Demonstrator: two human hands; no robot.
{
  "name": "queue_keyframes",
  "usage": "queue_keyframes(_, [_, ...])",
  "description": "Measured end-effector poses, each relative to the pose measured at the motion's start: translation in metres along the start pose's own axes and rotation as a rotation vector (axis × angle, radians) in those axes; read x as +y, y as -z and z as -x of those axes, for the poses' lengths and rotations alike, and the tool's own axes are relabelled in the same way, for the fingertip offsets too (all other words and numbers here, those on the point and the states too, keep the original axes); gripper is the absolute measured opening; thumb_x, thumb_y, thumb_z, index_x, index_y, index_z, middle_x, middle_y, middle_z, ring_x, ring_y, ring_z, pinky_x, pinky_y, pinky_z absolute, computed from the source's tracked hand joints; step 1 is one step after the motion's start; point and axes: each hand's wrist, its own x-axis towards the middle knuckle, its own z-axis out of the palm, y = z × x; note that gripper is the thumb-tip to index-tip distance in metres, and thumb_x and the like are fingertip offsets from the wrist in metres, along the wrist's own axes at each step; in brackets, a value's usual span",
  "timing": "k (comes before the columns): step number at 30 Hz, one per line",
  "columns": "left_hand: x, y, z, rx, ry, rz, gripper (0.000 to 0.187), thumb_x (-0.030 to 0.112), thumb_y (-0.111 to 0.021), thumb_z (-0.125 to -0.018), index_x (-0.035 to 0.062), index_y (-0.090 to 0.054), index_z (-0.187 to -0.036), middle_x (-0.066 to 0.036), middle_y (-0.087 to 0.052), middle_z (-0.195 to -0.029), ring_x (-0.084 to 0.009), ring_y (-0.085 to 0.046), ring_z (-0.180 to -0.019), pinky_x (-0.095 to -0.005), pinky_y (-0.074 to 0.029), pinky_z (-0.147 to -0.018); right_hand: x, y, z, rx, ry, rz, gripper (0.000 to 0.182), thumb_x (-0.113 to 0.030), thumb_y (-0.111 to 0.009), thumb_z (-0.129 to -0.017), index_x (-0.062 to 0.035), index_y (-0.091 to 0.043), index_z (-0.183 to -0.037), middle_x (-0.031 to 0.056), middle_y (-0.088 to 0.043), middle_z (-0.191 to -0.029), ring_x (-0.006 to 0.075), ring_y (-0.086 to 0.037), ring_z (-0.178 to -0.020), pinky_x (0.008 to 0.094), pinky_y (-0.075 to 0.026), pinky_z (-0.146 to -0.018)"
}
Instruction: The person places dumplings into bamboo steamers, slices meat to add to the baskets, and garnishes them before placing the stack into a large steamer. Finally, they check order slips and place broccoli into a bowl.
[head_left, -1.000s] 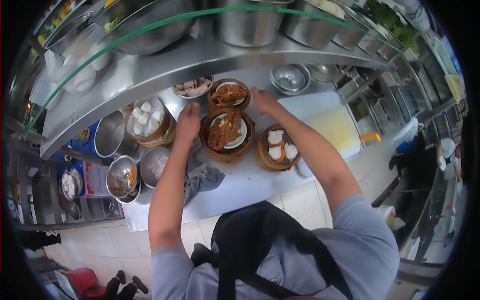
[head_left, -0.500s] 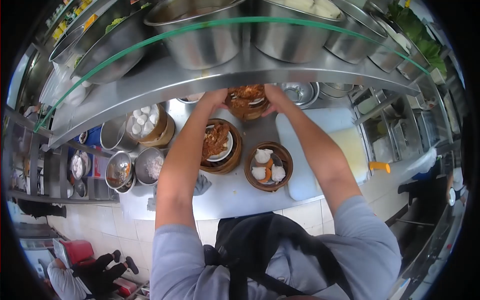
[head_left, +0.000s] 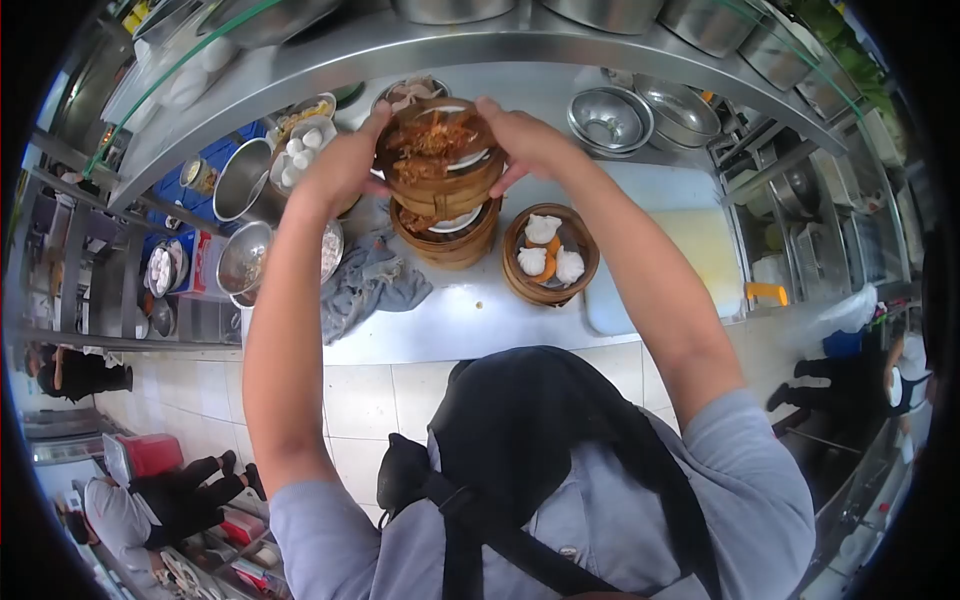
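Both hands grip a bamboo steamer basket point(head_left: 452, 194) from its two sides. Reddish-brown saucy food point(head_left: 432, 145) on a white dish fills it. My left hand point(head_left: 352, 162) is wrapped round the left wall, and my right hand point(head_left: 522, 148) holds the right wall with thumb and fingers. Directly beneath, overlapped by the held basket in this view, stands a second steamer point(head_left: 452, 252) with a white dish and similar food. To its right is a smaller steamer point(head_left: 513, 270) with three white pleated dumplings point(head_left: 569, 266) and orange slices. A crumpled grey cloth point(head_left: 375, 285) lies below my left forearm.
A white cutting board point(head_left: 650, 200) lies on the right, with metal bowls point(head_left: 608, 122) behind it. White balls point(head_left: 303, 150) and metal bowls point(head_left: 243, 262) stand left. A steel shelf point(head_left: 560, 52) with large pots runs above the counter. Other people point(head_left: 125, 510) are farther off.
Both hands have brought the held steamer from under the shelf toward me and left, over the other food-filled steamer. The view has shifted, showing more of the counter's back.
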Motion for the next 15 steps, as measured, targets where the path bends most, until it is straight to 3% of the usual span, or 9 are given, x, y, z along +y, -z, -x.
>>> queue_keyframes(4, [-0.043, -0.001, 0.014, -0.012, -0.006, 0.107, 0.074, 0.061, -0.044, -0.098, -0.0089, -0.058, -0.117, -0.017, -0.064, -0.103, -0.0201, -0.062, -0.075, -0.031, -0.055, -0.062, 0.012, -0.026, 0.004, 0.087, -0.118, 0.137, 0.083, -0.06, -0.028, -0.099, 0.0088, -0.03, -0.146, 0.0265, -0.042, -0.146, 0.0388, -0.071, -0.086, 0.0368, -0.064, -0.07])
queue_keyframes(9, [-0.061, -0.013, 0.016, 0.032, 0.042, 0.127, 0.078, 0.058, -0.05, -0.096, -0.015, -0.051, -0.124, -0.019, -0.059, -0.112, -0.0224, -0.064, -0.074, -0.034, -0.056, -0.066, 0.03, -0.033, 0.005, 0.13, -0.068, 0.124, 0.083, -0.061, -0.029, -0.099, 0.0089, -0.036, -0.143, 0.0247, -0.044, -0.145, 0.0381, -0.07, -0.087, 0.0336, -0.062, -0.068])
queue_keyframes(11, [-0.065, -0.016, 0.028, 0.117, -0.061, 0.289, 0.07, 0.055, -0.048, -0.099, -0.0132, -0.06, -0.111, -0.02, -0.062, -0.095, -0.0223, -0.063, -0.061, -0.0332, -0.056, -0.057, 0.026, -0.04, 0.013, 0.198, -0.124, 0.157, 0.081, -0.06, -0.028, -0.1, 0.009, -0.04, -0.141, 0.0236, -0.046, -0.143, 0.0377, -0.069, -0.091, 0.0346, -0.063, -0.068])
queue_keyframes(15, [-0.098, -0.017, 0.018, 0.068, -0.126, 0.333, 0.062, 0.05, -0.05, -0.1, -0.0094, -0.059, -0.114, -0.013, -0.064, -0.095, -0.019, -0.06, -0.056, -0.0307, -0.051, -0.056, 0.049, -0.038, 0.002, 0.176, -0.063, 0.139, 0.078, -0.058, -0.028, -0.101, 0.0088, -0.039, -0.141, 0.0222, -0.046, -0.143, 0.0364, -0.068, -0.094, 0.0343, -0.063, -0.067])
